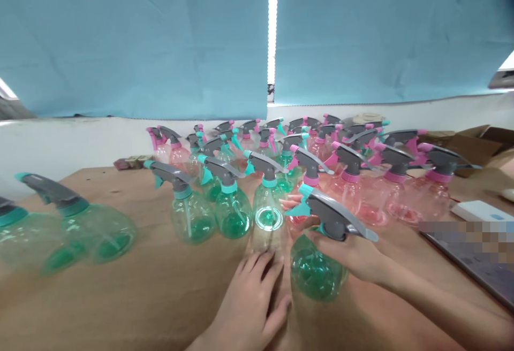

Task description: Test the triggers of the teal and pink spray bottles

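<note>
My right hand (pixel 345 249) is shut around the neck of a green plastic spray bottle (pixel 317 271), with its grey and teal trigger head (pixel 333 214) tilted up and the bottle's body pointing toward me. My left hand (pixel 249 303) lies on the brown table surface (pixel 140 297), its fingertips at the base of a pale green spray bottle (pixel 268 222). That bottle stands just beyond my hands. Several more green spray bottles (pixel 233 212) stand to the left, and several pink ones (pixel 361 196) crowd together behind and to the right.
Two green bottles (pixel 96 230) lie at the table's left side. A white box (pixel 482 212) and a blurred dark flat device (pixel 469 249) sit at the right, by a cardboard box (pixel 469 145). A white wall (pixel 68 147) and blue curtains (pixel 132 35) stand behind the table.
</note>
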Motion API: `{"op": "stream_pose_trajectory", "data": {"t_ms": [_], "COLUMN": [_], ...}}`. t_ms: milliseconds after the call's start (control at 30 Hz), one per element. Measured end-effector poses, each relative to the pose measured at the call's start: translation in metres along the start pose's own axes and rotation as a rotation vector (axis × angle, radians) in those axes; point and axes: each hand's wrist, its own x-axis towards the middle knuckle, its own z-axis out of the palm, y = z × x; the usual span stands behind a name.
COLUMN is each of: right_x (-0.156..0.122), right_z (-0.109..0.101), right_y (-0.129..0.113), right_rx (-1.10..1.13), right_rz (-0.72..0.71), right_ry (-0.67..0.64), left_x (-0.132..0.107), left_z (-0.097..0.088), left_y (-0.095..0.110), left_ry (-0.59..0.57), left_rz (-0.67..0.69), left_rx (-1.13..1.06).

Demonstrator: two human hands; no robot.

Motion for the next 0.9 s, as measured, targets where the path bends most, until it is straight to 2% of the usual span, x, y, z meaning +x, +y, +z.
{"op": "stream_pose_trajectory", "data": {"t_ms": [100,233,500,900], "right_x": [0.000,0.000,0.002,0.004], "right_z": [0.001,0.003,0.001,-0.001], "right_y": [-0.002,-0.004,-0.009,-0.006], "right_rx": [0.028,-0.006,-0.005,0.006], "right_rz": [-0.014,0.035,-0.001,-0.065], "right_ry": [0.020,0.065,0.064,0.018], "left_x": [0.001,0.001,0.000,-0.001], "left_z": [-0.002,-0.005,-0.007,-0.004], "left_y": [0.000,0.001,0.002,-0.001], "left_ry": [-0.018,-0.029,-0.071,0.017], "left_rz": [-0.003,-0.004,0.001,0.019], "left_rx": [-0.001,-0.007,0.005,-0.010]}}
